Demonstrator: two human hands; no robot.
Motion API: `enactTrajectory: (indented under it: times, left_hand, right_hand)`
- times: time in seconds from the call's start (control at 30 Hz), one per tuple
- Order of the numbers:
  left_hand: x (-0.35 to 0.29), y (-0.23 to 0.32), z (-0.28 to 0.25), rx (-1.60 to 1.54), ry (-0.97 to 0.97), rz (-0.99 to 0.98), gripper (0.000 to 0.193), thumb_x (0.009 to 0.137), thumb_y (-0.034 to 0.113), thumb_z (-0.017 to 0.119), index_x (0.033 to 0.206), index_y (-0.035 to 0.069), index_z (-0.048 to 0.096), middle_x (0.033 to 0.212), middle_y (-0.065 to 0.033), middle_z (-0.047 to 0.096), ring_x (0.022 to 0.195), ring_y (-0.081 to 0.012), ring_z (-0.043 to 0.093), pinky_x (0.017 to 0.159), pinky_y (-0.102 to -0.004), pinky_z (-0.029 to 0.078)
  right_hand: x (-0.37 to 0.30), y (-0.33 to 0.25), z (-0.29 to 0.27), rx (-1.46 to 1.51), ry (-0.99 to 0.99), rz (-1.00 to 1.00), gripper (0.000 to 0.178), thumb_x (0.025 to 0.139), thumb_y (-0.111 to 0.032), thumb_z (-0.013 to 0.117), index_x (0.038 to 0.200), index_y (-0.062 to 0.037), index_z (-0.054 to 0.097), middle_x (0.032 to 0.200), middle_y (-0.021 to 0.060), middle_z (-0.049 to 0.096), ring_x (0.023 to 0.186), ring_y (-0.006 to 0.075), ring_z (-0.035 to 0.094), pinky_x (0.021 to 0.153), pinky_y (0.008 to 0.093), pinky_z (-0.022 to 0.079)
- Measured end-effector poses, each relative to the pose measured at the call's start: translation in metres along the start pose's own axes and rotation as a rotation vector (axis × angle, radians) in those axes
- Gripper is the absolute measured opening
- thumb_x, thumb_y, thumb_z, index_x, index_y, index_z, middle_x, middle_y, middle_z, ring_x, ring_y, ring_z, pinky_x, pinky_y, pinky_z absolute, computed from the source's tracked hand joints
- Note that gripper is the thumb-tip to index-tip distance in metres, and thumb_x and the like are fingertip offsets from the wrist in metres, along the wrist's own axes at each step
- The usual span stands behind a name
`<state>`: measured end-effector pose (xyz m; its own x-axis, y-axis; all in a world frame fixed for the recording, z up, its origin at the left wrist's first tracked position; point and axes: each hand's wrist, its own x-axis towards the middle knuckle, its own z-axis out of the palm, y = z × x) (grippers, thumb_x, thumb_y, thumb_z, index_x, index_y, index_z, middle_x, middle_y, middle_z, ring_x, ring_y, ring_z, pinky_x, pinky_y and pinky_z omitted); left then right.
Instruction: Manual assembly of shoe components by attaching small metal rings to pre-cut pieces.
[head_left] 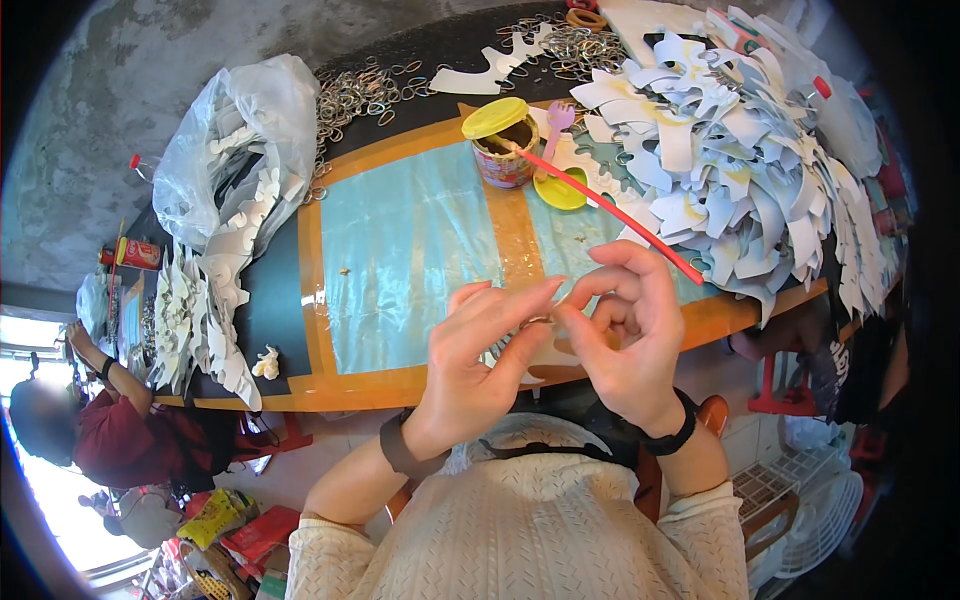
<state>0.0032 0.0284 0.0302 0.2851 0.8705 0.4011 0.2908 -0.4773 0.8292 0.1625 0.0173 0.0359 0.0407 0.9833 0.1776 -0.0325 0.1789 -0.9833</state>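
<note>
My left hand (490, 335) and my right hand (628, 330) meet over the table's near edge. Both are closed, thumb and fingers pinching a small metal piece (538, 320) between them. It resembles the loose metal rings, but fingers cover most of it. A pale flat piece (550, 355) shows below the hands; whether it is held, I cannot tell. Beyond them stands a tub (503, 160) of dark paste, its yellow lid tipped up. A red stick (620, 220) leans from the tub toward my right hand.
Light blue film (400, 250) edged with brown tape covers the worktop. Cut white shapes (710, 170) are heaped at right; others spill from a plastic bag (235, 150) at left. Metal rings (365, 95) lie at the back. A person (140, 430) in dark red sits far left.
</note>
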Motion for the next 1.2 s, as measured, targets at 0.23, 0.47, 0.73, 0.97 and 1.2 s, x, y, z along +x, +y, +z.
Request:
enactTrajectory:
  times: [0.23,0.47,0.73,0.97,1.2]
  left_hand:
    - [-0.005,-0.003,0.007,-0.2,0.078,-0.142,0.043,0.078,-0.001,0.068,0.12,0.005,0.06,0.087,-0.0058,0.068,0.08,-0.0176,0.059,0.085,-0.0317,0.039]
    - [-0.007,-0.006,0.005,-0.285,0.046,-0.219,0.049,0.079,-0.003,0.067,0.126,0.002,0.055,0.087,-0.0059,0.066,0.085,-0.0141,0.057,0.089,-0.0299,0.04]
    - [0.001,0.002,0.004,-0.494,0.002,-0.332,0.058,0.081,-0.005,0.064,0.135,-0.004,0.042,0.084,-0.0025,0.059,0.084,-0.0085,0.053,0.086,-0.0263,0.042]
    - [0.0,0.001,0.004,-0.543,-0.005,-0.405,0.061,0.081,-0.006,0.06,0.138,-0.002,0.038,0.083,-0.0011,0.057,0.082,-0.0082,0.053,0.083,-0.0243,0.041]
    - [-0.001,0.002,0.006,-0.51,0.016,-0.424,0.053,0.08,-0.006,0.057,0.131,-0.001,0.042,0.079,-0.0007,0.053,0.081,-0.0076,0.051,0.081,-0.0236,0.041]
  right_hand:
    - [-0.005,0.012,0.006,-0.052,0.011,-0.104,0.049,0.078,0.005,0.066,0.121,-0.0057,0.044,0.081,0.0017,0.06,0.052,0.0,0.032,0.047,0.016,0.023]
    - [-0.006,0.019,0.007,-0.118,0.144,-0.148,0.052,0.076,0.001,0.07,0.121,-0.0074,0.044,0.081,-0.0031,0.037,0.059,0.0018,0.025,0.052,0.015,0.022]
    - [-0.008,0.013,0.003,0.128,0.0,0.089,0.045,0.082,0.002,0.064,0.122,-0.0079,0.044,0.085,-0.0031,0.036,0.06,0.0005,0.03,0.052,0.0143,0.025]
    - [-0.007,0.007,-0.008,0.42,-0.057,0.257,0.036,0.09,-0.003,0.055,0.124,-0.0054,0.045,0.087,-0.0023,0.04,0.079,0.004,0.04,0.074,0.0185,0.036]
    - [-0.008,0.014,-0.006,-0.494,0.035,-0.419,0.04,0.074,0.0,0.064,0.113,-0.005,0.055,0.105,0.0103,0.056,0.089,0.021,0.055,0.083,0.034,0.037]
